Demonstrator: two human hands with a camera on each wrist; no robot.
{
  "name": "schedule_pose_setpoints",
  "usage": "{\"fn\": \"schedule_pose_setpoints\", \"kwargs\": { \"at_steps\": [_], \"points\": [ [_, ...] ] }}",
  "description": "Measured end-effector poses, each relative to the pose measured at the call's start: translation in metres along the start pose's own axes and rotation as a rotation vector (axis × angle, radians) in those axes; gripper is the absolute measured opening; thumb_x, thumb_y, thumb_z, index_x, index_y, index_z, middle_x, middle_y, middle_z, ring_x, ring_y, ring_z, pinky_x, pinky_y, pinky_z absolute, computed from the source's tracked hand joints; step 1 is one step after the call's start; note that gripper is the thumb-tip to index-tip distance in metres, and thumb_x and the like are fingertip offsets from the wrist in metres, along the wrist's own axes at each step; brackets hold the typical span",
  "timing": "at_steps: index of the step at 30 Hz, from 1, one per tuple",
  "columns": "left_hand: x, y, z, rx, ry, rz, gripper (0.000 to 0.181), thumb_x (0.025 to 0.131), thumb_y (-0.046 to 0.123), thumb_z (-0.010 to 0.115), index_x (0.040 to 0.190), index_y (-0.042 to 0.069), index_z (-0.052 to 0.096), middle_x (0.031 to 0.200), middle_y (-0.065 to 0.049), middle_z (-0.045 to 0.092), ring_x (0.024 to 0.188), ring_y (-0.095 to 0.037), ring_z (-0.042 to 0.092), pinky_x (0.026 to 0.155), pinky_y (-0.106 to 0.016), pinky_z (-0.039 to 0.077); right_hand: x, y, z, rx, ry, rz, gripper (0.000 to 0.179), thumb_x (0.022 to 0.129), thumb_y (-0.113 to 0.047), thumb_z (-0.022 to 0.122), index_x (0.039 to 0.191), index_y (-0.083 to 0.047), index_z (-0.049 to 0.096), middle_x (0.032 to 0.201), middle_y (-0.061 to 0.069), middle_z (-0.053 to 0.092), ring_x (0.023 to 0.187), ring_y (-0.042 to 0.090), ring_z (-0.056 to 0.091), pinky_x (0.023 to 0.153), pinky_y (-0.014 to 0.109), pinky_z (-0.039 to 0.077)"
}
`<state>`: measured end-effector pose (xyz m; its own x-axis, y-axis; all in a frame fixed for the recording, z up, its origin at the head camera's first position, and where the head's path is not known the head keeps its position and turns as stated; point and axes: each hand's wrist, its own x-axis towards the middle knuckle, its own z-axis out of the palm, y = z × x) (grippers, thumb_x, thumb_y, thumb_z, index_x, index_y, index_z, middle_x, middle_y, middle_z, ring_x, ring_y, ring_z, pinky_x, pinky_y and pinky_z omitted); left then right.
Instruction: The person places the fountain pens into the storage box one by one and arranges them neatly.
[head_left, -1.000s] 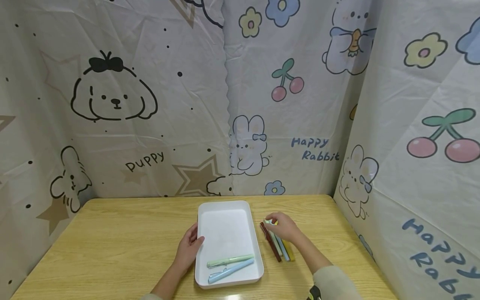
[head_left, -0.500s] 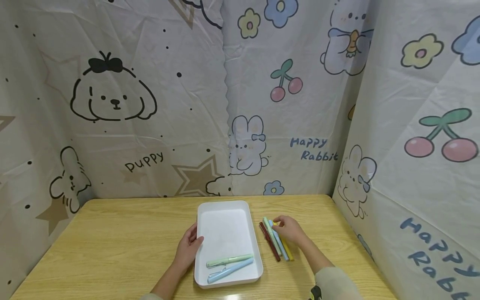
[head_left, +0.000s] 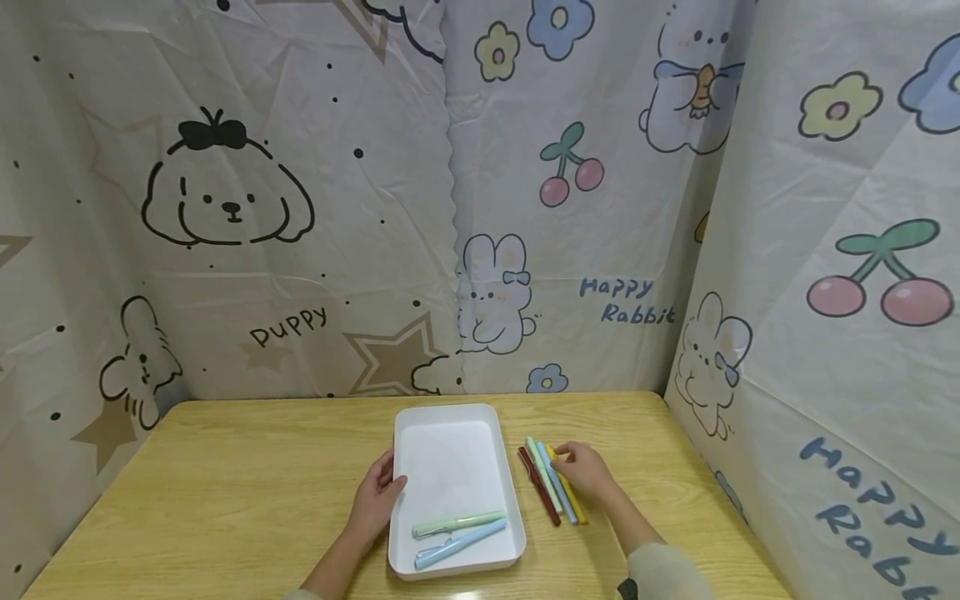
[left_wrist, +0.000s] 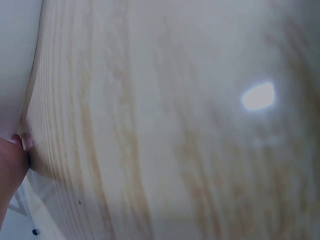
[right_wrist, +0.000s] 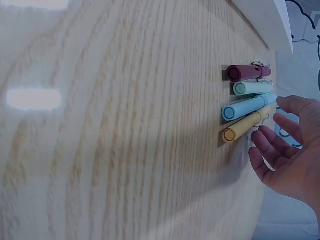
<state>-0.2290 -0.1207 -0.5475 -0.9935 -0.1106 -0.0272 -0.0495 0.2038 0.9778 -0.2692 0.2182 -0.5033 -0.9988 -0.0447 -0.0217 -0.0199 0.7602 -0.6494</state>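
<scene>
A white tray (head_left: pixel 448 458) lies lengthwise on the table, with a light green pen (head_left: pixel 459 523) and a light blue pen (head_left: pixel 461 544) inside near its front end. My left hand (head_left: pixel 373 500) holds the tray's left side, thumb on the rim and fingers along the outer wall. Right of the tray, four-coloured pens lie side by side: dark red (head_left: pixel 538 486), pale green (head_left: pixel 544 476), blue (right_wrist: pixel 245 108) and yellow (right_wrist: pixel 246 126). At the far ends of the blue and yellow pens is my right hand (right_wrist: pixel 295 155), its fingers loosely bent. Whether its fingertips touch them I cannot tell.
The wood-grain table (head_left: pixel 262 483) extends to both sides of the tray. Behind it and along the right hangs a pale printed cloth (head_left: pixel 300 250). Light glares off the tabletop in both wrist views.
My right hand has shifted right and slightly nearer, from the pale green pen's far end to the yellow pen, uncovering the green and blue ends. My left hand stays on the tray.
</scene>
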Motion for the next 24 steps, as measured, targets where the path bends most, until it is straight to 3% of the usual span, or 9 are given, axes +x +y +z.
{"fn": "schedule_pose_setpoints", "kwargs": {
  "at_steps": [8,24],
  "points": [
    [0.001,-0.001,0.001,-0.004,0.005,-0.01,0.055,0.095,0.013,0.051,0.145,0.007,0.03,0.146,-0.021,0.037,0.131,-0.037,0.04,0.106,-0.049,0.04,0.003,0.009,0.01,0.072,0.016,0.048,0.035,0.086,-0.019,0.061,0.113,0.004,0.062,0.091,0.012,0.06,0.077,0.018,0.052,0.06,0.025,0.044],
    [0.0,-0.001,0.0,-0.006,-0.012,0.006,0.056,0.095,0.013,0.051,0.146,0.006,0.029,0.147,-0.021,0.036,0.131,-0.037,0.04,0.106,-0.048,0.04,0.002,0.012,0.018,0.105,0.078,0.046,0.032,0.087,-0.015,0.059,0.113,0.003,0.062,0.08,0.008,0.054,0.066,0.015,0.045,0.054,0.023,0.039]
  ]
}}
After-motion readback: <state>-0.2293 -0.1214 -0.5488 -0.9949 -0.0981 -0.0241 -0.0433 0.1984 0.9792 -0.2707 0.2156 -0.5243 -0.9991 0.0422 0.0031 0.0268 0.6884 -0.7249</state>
